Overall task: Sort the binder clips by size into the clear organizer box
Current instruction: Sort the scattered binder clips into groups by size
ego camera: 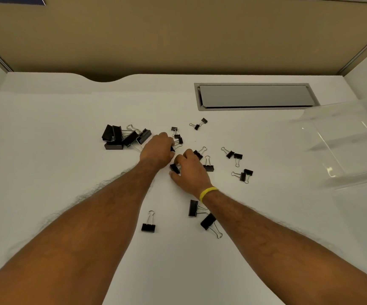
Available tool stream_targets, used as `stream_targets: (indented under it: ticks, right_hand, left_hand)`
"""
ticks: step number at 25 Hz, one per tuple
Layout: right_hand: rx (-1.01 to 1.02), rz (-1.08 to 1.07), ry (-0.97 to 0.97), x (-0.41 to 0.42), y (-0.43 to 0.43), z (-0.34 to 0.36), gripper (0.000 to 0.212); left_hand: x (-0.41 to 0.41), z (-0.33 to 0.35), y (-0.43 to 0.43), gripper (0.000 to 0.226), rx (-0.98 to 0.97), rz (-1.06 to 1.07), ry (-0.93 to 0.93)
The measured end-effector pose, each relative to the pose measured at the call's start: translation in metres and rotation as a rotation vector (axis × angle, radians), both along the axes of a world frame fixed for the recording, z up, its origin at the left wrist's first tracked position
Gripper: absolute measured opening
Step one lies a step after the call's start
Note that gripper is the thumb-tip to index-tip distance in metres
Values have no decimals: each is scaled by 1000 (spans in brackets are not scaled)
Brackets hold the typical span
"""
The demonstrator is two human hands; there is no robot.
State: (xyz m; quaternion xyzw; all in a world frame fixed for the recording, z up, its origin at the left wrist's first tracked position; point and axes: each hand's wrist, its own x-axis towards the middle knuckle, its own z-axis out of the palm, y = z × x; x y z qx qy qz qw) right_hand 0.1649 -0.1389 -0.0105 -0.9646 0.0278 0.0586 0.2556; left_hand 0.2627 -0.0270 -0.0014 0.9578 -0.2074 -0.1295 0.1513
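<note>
A white desk fills most of the view, seen from above by the person working at it, with a tan partition standing along its far edge. Set into the desk at the far right is a long grey hatch, lying flat. Near the right edge, well apart from everything else, sits the clear organizer box (its see-through walls are hard to make out against the white, so I cannot tell how its compartments lie, and no clips show inside it). Two bare forearms reach in from the bottom corners and meet at the middle of the desk. The left hand has its fingers curled downward, and a tiny clip shows black just at its fingertips. The right hand, just beside it, pinches a second black clip between thumb and curled fingers, low against the desk. To the left of the hands lies a pile of large clips, heaped on one another. Three medium clips lie nearer the person, under and between the forearms. Small clips are scattered on the desk beyond and to the right of the hands, some touching in pairs. A thin yellow band circles the right wrist.
</note>
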Motion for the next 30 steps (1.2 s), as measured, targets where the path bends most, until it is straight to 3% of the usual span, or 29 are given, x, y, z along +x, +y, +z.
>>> stream_targets:
  ticks: [4,14,20,30]
  right_hand:
    - [13,6,9,1,-5,4,23]
    - [116,122,-137,-48,9,16,24]
    - [57,347,-14,-95,34,20,20]
    - [46,370,91,-121,46,17,34]
  left_hand:
    - [-12,9,13,33,-137,66,-14]
    - [-113,25,96,36,-418,196,-155]
    - [-184,5,133,38,-385,200,-89]
    - [-213,-6,145,42,-311,195,11]
